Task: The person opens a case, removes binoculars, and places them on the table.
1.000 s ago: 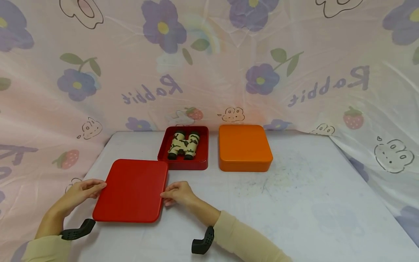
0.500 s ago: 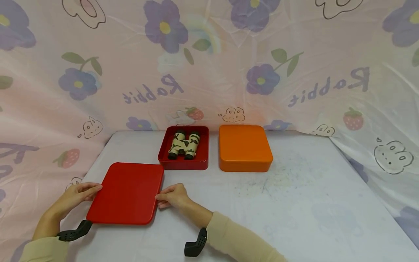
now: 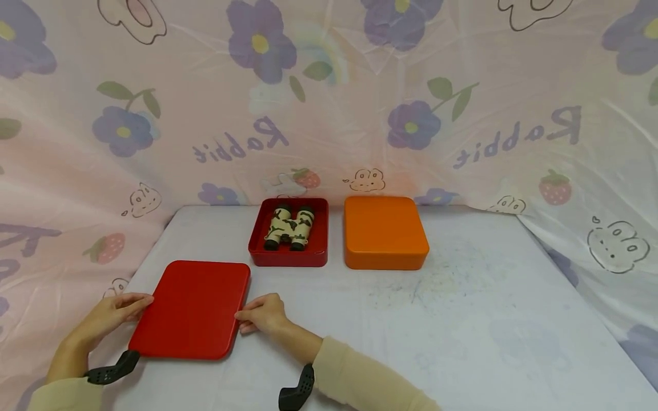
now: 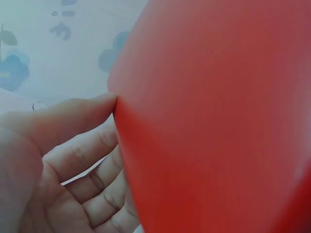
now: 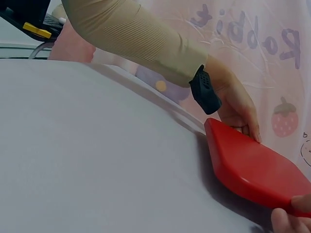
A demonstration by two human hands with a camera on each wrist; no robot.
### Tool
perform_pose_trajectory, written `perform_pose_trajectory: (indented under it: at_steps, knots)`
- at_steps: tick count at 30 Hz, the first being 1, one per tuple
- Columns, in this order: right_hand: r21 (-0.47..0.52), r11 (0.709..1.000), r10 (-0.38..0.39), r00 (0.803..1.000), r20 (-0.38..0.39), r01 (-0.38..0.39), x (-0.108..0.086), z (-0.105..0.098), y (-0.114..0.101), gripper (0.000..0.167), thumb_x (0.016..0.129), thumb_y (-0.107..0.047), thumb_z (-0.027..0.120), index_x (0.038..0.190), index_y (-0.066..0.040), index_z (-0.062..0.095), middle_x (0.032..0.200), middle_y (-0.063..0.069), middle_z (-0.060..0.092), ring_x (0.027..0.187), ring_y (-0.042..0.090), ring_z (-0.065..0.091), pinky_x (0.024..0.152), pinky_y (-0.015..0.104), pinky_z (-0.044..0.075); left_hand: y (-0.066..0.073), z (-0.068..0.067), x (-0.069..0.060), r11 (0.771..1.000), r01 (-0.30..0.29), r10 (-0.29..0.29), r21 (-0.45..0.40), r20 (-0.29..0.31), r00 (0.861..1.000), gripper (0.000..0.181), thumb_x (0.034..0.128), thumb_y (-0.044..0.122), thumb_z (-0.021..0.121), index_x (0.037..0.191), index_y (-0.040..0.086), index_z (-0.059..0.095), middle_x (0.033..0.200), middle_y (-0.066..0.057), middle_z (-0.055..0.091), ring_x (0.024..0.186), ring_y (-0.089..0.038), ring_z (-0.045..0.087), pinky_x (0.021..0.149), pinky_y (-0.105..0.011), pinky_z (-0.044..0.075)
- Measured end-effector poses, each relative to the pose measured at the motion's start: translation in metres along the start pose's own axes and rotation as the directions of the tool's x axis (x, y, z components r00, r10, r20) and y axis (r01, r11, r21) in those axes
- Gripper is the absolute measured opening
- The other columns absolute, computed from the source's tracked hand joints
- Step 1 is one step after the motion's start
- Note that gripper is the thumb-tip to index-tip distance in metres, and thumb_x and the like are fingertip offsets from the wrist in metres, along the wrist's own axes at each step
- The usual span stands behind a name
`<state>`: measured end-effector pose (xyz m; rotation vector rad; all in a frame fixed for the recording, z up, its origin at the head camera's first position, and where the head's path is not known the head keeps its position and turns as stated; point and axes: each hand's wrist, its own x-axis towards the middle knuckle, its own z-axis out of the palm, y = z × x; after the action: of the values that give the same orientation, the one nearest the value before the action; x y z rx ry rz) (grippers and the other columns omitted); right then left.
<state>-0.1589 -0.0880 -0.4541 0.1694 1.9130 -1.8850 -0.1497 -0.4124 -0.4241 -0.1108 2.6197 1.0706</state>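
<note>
A person's hands hold a red lid at the near left of a white desk [image 3: 462,337]: the left hand [image 3: 105,317] pinches its left edge, the right hand [image 3: 264,315] its right edge. The lid [image 3: 190,311] appears to be already off the dark red box [image 3: 292,260] at far centre, but not yet released; whether it touches the desk cannot be told. Camouflage-patterned binoculars [image 3: 290,229] lie inside that open box. Just right stands an orange box [image 3: 385,225], its top covered and any contents hidden.

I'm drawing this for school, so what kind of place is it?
Probably an indoor table set up for filming: there's a white tabletop, a rabbit-and-flower cloth hanging behind it, and a black device worn on each wrist.
</note>
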Motion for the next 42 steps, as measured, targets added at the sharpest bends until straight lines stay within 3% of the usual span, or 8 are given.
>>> perform_pose_trajectory:
  at_steps: [6,12,16,18,24,28,34,42]
  knots:
    - [0.015,1.000,-0.004,1.000,0.008,0.004,-0.001,0.010,0.002,0.008,0.077,-0.001,0.077,0.080,0.005,0.073,0.071,0.022,0.073,0.052,0.019,0.069,0.051,0.026,0.057,-0.007,-0.005,-0.004,0.998,0.048,-0.048,0.047,0.002,0.999,0.061,0.1006,0.039,0.045,0.133,-0.012,0.048,0.100,0.023,0.064,0.080,0.015,0.055,0.073,-0.017,0.050]
    - [0.001,1.000,0.009,0.999,-0.032,-0.009,-0.001,0.014,0.003,0.007,0.076,-0.001,0.078,0.077,0.004,0.073,0.068,0.020,0.073,0.057,0.027,0.072,0.050,0.026,0.057,-0.010,-0.006,-0.002,0.996,0.073,-0.074,0.056,0.023,0.997,0.065,0.1010,0.042,0.043,0.134,-0.014,0.046,0.117,-0.011,0.070,0.081,0.015,0.055,0.081,-0.031,0.056]
    - [0.007,1.000,0.015,0.999,-0.043,-0.014,0.001,0.016,0.001,0.007,0.075,0.000,0.078,0.076,0.005,0.074,0.068,0.020,0.073,0.059,0.029,0.072,0.049,0.026,0.056,-0.009,-0.007,-0.001,0.993,0.088,-0.089,0.073,0.014,0.996,0.065,0.1007,0.043,0.043,0.134,-0.013,0.047,0.122,-0.023,0.066,0.081,0.011,0.058,0.089,-0.048,0.054]
    - [0.013,1.000,0.020,0.999,-0.048,-0.019,0.001,0.017,-0.001,0.007,0.074,0.002,0.078,0.075,0.006,0.073,0.068,0.021,0.073,0.059,0.029,0.072,0.049,0.027,0.056,-0.007,-0.008,-0.001,0.993,0.090,-0.091,0.076,0.010,0.996,0.064,0.1006,0.043,0.043,0.133,-0.012,0.048,0.121,-0.022,0.067,0.080,0.010,0.058,0.089,-0.054,0.052]
    - [-0.004,0.999,0.044,0.997,-0.067,-0.044,0.002,0.019,-0.004,0.006,0.072,0.004,0.078,0.073,0.005,0.072,0.068,0.019,0.073,0.061,0.030,0.073,0.050,0.027,0.057,-0.007,-0.008,-0.001,0.994,0.078,-0.078,0.083,0.005,0.997,0.061,0.1000,0.041,0.045,0.130,-0.012,0.051,0.110,-0.006,0.072,0.078,0.010,0.058,0.083,-0.039,0.055]
    - [-0.028,0.998,0.058,0.996,-0.070,-0.060,0.001,0.019,-0.006,0.007,0.074,0.004,0.078,0.073,0.004,0.071,0.067,0.018,0.073,0.063,0.030,0.073,0.050,0.026,0.057,-0.011,-0.007,0.000,0.993,0.089,-0.090,0.079,0.009,0.996,0.063,0.0993,0.043,0.045,0.130,-0.011,0.051,0.107,0.000,0.072,0.078,0.008,0.058,0.084,-0.041,0.055]
    - [-0.092,0.994,0.056,0.996,-0.075,-0.063,0.000,0.019,-0.007,0.009,0.075,0.002,0.077,0.070,0.002,0.069,0.062,0.016,0.071,0.060,0.028,0.073,0.048,0.023,0.055,-0.016,-0.002,0.001,0.993,0.100,-0.099,0.057,-0.012,0.995,0.063,0.0984,0.044,0.047,0.132,-0.010,0.050,0.090,0.025,0.063,0.076,0.006,0.056,0.073,-0.022,0.048]
    - [-0.057,0.996,0.069,0.994,-0.084,-0.074,0.001,0.021,-0.006,0.009,0.073,0.003,0.078,0.070,0.003,0.070,0.063,0.015,0.072,0.060,0.028,0.073,0.045,0.022,0.053,-0.021,0.000,0.003,0.992,0.116,-0.115,0.055,-0.012,0.993,0.063,0.0988,0.043,0.047,0.132,-0.010,0.049,0.098,0.014,0.068,0.076,0.007,0.052,0.071,-0.020,0.046]
